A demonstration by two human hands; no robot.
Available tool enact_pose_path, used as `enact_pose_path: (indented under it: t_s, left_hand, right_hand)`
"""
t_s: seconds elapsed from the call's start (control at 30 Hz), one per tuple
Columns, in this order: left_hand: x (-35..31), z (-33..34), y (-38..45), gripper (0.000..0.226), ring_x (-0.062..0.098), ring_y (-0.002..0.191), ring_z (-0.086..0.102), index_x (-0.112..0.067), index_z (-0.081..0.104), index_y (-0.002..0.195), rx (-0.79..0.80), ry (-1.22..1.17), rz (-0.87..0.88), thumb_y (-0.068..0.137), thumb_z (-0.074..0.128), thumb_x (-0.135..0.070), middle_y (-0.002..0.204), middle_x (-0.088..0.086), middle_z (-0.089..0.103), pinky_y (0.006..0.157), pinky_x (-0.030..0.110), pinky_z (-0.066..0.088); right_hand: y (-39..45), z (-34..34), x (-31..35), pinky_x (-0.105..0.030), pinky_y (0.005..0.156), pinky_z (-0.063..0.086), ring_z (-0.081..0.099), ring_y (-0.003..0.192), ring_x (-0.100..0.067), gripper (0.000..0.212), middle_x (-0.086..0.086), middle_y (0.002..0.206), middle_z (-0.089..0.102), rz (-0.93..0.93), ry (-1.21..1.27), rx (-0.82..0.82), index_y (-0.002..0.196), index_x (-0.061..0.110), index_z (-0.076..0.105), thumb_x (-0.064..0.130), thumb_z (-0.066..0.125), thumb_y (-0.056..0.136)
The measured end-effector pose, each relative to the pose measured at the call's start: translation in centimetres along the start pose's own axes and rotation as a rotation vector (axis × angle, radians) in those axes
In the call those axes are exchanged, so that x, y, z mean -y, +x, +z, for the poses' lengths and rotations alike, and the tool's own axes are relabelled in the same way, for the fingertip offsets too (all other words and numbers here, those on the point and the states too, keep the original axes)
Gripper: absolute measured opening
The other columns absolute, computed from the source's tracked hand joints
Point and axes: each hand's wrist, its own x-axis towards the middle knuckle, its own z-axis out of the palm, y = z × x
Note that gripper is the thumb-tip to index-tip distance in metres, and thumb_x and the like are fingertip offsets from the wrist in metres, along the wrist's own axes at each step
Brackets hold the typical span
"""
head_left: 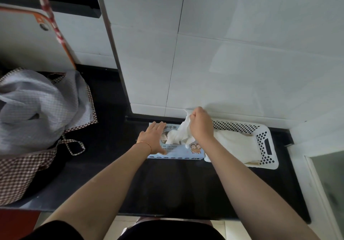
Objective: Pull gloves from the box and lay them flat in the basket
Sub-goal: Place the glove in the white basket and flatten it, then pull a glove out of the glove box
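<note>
Left hand (155,137) lies flat, fingers straight, pressing down on the glove box (175,151) at the centre of the frame on the dark tabletop (176,187). Right hand (201,126) is above the box, fingers curled tight round a white glove (179,134) that trails up out of the opening. Just right of the box, touching it, sits the white perforated basket (268,145) with pale gloves lying inside. A checked bag (37,124) is at far left.
</note>
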Motion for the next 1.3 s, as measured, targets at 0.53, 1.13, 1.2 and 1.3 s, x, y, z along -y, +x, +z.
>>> enact_pose_path:
  t_s: [0.53, 1.13, 1.2, 1.3]
  left_hand:
    - [-1.3, -2.0, 0.5, 0.056, 0.014, 0.107, 0.055, -0.028, 0.048, 0.131, -0.096, -0.421, -0.033, 0.079, 0.067, -0.021, 0.124, -0.009, 0.057, 0.097, 0.035, 0.047]
    - [-8.7, -14.7, -5.4, 0.007, 0.014, 0.079, 0.064, -0.010, 0.072, 0.089, -0.292, -1.029, 0.289, 0.090, 0.067, -0.014, 0.085, 0.007, 0.070, 0.080, 0.029, 0.053]
    - [-10.1, -15.4, -6.0, 0.014, 0.009, 0.070, 0.059, -0.009, 0.074, 0.087, -0.267, -0.848, 0.357, 0.090, 0.068, -0.021, 0.077, 0.006, 0.068, 0.071, 0.024, 0.046]
    - [-11.9, -16.1, -6.8, 0.021, 0.006, 0.064, 0.054, -0.011, 0.074, 0.083, -0.241, -0.782, 0.392, 0.090, 0.069, -0.030, 0.070, 0.003, 0.063, 0.065, 0.018, 0.042]
  right_hand:
    - [-0.4, -7.0, 2.6, -0.016, 0.055, 0.036, 0.050, 0.064, -0.005, 0.004, 0.004, 0.082, 0.059, -0.153, 0.424, 0.003, 0.098, 0.016, 0.051, 0.019, 0.052, 0.100]
    - [-3.0, -14.0, 0.2, -0.030, 0.090, 0.046, 0.055, 0.112, -0.012, 0.059, 0.004, 0.124, 0.053, 0.022, 0.506, 0.257, 0.124, 0.022, 0.047, 0.040, 0.079, 0.078]
    - [-3.6, -15.0, 1.1, -0.026, 0.099, 0.038, 0.044, 0.125, -0.007, 0.075, 0.009, 0.136, 0.046, -0.119, 0.521, 0.259, 0.136, 0.027, 0.042, 0.038, 0.084, 0.074]
    - [-4.2, -16.1, 2.3, -0.023, 0.093, 0.043, 0.055, 0.114, -0.006, 0.068, 0.010, 0.128, 0.056, -0.211, 0.528, 0.279, 0.131, 0.027, 0.051, 0.029, 0.086, 0.073]
